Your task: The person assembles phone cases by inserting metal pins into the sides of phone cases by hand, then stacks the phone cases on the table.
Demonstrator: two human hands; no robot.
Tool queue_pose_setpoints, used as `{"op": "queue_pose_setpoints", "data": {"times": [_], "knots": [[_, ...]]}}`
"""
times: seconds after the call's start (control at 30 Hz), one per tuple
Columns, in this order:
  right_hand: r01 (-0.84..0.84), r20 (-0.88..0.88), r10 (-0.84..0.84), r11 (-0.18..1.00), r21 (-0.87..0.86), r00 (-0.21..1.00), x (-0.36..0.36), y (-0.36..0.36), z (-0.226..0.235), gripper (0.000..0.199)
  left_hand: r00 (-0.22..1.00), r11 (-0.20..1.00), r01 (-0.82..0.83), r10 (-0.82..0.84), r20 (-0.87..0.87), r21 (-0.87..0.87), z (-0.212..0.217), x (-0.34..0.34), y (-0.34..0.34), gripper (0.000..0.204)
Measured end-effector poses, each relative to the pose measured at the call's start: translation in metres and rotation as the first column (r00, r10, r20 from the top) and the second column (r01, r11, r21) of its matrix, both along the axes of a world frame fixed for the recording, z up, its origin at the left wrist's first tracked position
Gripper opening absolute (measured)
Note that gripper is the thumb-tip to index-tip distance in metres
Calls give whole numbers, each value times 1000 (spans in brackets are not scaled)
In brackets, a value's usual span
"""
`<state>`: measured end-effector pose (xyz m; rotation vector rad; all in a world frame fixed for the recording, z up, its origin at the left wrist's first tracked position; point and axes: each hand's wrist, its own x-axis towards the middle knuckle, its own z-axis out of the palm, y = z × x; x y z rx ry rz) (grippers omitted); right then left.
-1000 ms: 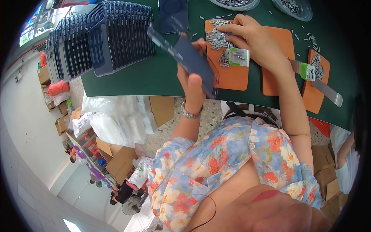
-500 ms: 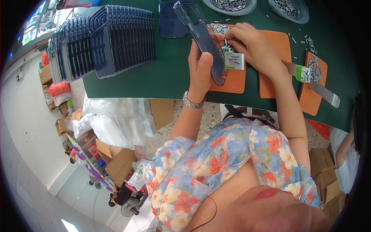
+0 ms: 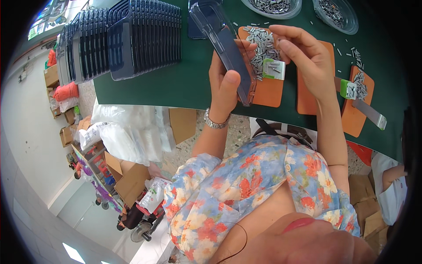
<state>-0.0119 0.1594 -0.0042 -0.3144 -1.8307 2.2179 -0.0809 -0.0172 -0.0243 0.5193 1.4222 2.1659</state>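
My left hand (image 3: 223, 86) is closed around a dark see-through phone case (image 3: 228, 55), holding it tilted above the table's front part. My right hand (image 3: 307, 57) hovers just right of a heap of small silvery metal pins (image 3: 262, 44). Its index finger is stretched out, while the thumb meets another fingertip; whatever lies in that pinch is too small to make out. The pins cover the upper half of an orange board (image 3: 267, 94). On the same board, beside the heap, sits a small metal piece with a green edge (image 3: 274, 69) carrying a few pins.
Nested dark phone cases (image 3: 145, 42) stand in a long row at left. Another case (image 3: 198, 28) lies behind my left hand. Two clear bowls (image 3: 295, 12) of pins are at the back. Further right are two more orange boards (image 3: 307, 94), a metal strip tool (image 3: 368, 112) and scattered pins.
My right hand has drawn back to the right from the case and pin heap, uncovering more pins. The phone case has come slightly away from the heap. The whole view has shifted a little.
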Motion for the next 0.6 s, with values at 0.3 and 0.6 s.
{"op": "queue_pose_setpoints", "data": {"times": [0.3, 0.6], "knots": [[-98, -110, 73, 964, -245, 991, 5, 4, 15, 15, 997, 1000, -20, 19, 72, 2, 10, 18, -12, 96], [-170, 27, 168, 965, 199, 985, -5, -8, 45, 7, 998, 995, 18, -12, 68, -98, 13, 25, -20, 97]]}}
